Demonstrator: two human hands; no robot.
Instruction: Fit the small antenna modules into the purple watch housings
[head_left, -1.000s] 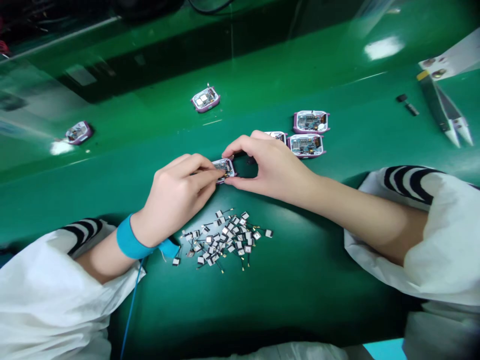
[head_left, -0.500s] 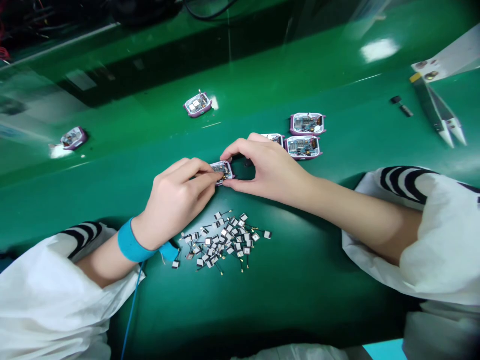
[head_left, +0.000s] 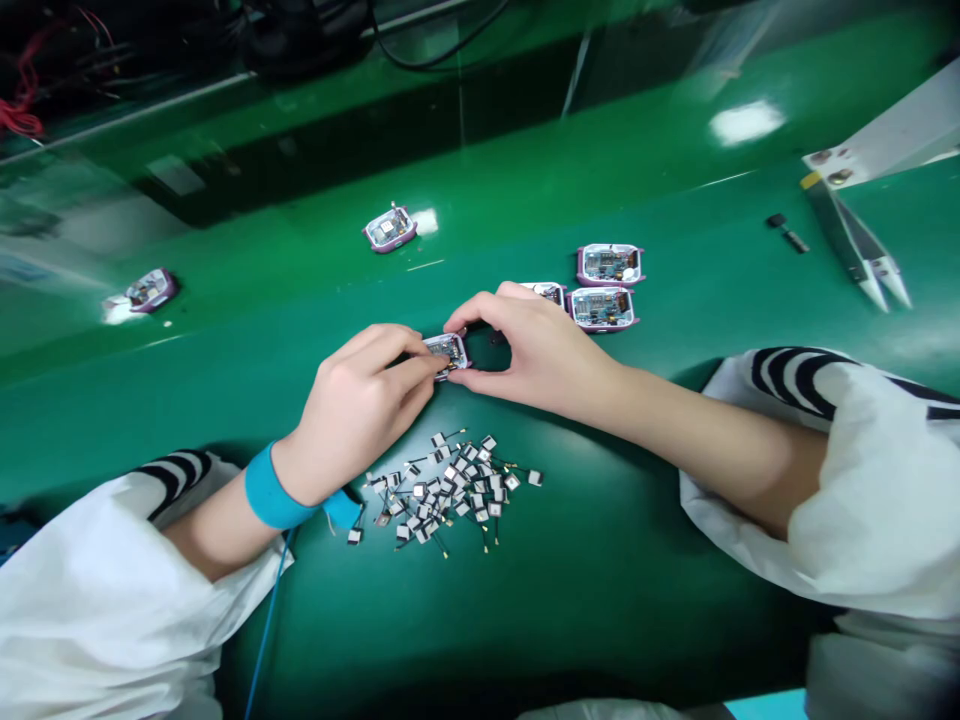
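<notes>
Pinching the right end of an open purple-and-white case (head_left: 451,349) between thumb and forefinger, the right hand (head_left: 536,345) holds it on the green table (head_left: 600,570); the left hand's (head_left: 364,395) fingertips, bunched, touch its exposed board, though whether they grip anything is hidden. Nearer the body lie scattered small square parts (head_left: 448,487) with leads. Beyond the right hand sit three similar cases (head_left: 604,308); farther right, a tweezer-like tool (head_left: 834,230).

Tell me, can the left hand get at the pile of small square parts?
Probably yes: the pile lies close by on the green surface, nothing visibly covering it, though the left hand is occupied at the purple-rimmed casing.
</notes>
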